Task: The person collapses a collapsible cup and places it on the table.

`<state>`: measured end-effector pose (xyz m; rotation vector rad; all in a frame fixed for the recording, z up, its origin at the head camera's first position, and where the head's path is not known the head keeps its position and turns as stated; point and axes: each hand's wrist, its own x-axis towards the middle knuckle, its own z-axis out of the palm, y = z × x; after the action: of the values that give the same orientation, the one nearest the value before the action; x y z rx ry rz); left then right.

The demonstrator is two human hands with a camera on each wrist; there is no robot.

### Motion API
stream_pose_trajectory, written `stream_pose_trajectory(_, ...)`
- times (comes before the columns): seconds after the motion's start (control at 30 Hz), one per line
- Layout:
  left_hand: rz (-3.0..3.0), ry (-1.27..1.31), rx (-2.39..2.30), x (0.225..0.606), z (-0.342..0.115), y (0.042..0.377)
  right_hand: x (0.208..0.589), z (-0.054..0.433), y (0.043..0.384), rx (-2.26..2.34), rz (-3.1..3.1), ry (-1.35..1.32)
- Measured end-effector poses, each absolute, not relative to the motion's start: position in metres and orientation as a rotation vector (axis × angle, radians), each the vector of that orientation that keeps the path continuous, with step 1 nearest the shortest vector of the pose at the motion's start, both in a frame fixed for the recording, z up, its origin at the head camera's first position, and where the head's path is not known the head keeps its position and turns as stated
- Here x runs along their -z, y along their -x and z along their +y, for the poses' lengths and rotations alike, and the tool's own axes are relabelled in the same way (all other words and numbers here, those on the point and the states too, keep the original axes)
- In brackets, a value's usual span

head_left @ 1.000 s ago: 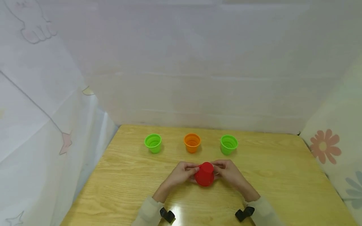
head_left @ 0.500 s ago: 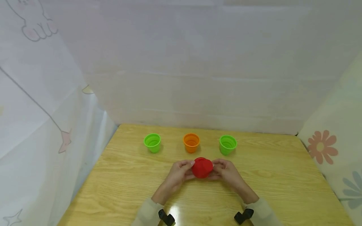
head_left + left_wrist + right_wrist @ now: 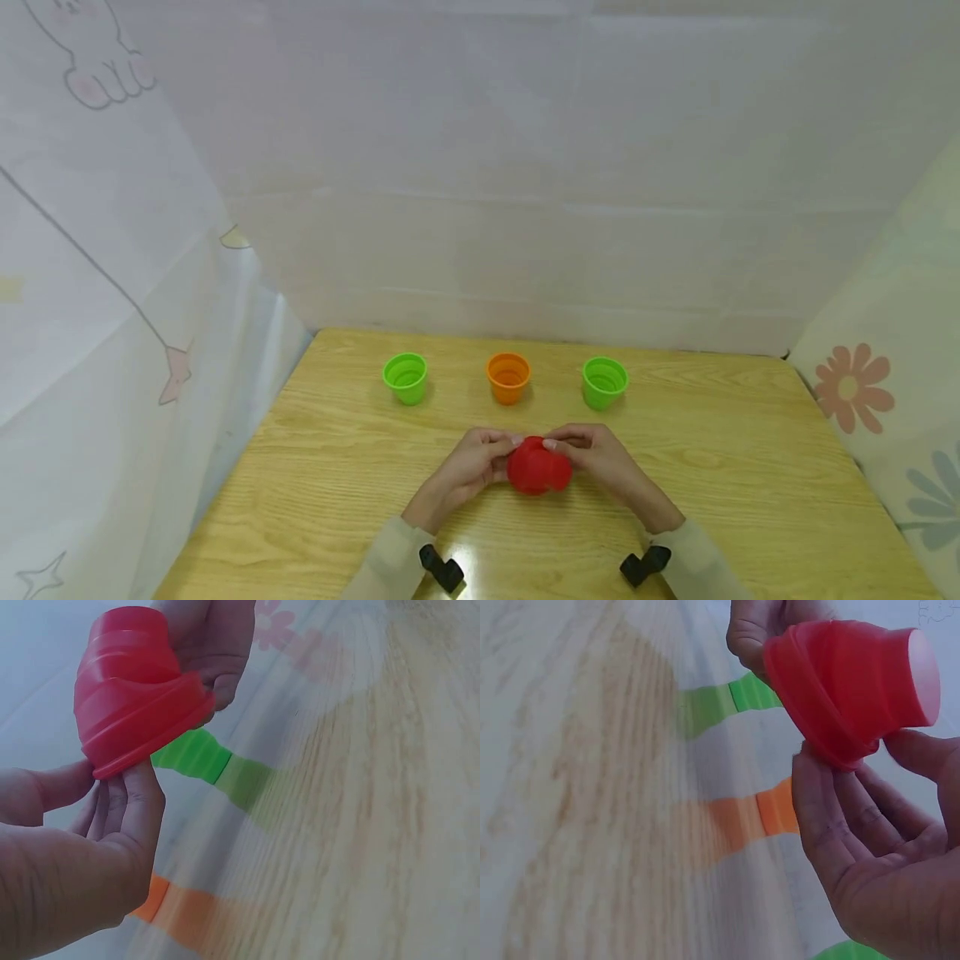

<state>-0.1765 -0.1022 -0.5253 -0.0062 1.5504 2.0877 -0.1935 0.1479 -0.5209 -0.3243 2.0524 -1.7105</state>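
A red collapsible cup (image 3: pixel 534 468) is held between both hands above the table, its base tipped toward the right and its wall partly folded. My left hand (image 3: pixel 467 468) pinches the rim on one side, thumb on the outside and fingers underneath, as the left wrist view shows on the red cup (image 3: pixel 127 690). On the opposite side my right hand (image 3: pixel 606 463) grips the cup, its thumb against the wall close to the base. From the right wrist view, the fingers of the right hand (image 3: pixel 885 855) lie under the rim of the red cup (image 3: pixel 847 682).
Behind the hands stand three upright cups in a row: a green cup (image 3: pixel 406 379) on the left, an orange cup (image 3: pixel 508 379) in the middle and another green cup (image 3: pixel 604 383) on the right. The wooden table (image 3: pixel 315 467) meets a pale cloth backdrop (image 3: pixel 510 183).
The red cup has tilted about between the hands; its base, upright a second ago, now leans to the right and its wall is partly collapsed. The hands have shifted slightly; the other cups stay put.
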Motion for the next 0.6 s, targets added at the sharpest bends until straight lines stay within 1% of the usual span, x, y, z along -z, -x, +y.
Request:
stream_pose_trajectory(0.23,1.595,0.024,-2.091,0.5236,-0.1020,0.1774,0.5133,0.1476,0.1938,1.712,2.065,0.369)
stream_pose_trajectory(0.6,1.492,0.051,-2.204,0.5266,-0.0990,0.1702,0.5180,0.1467,0.1921,1.836,2.101,0.133)
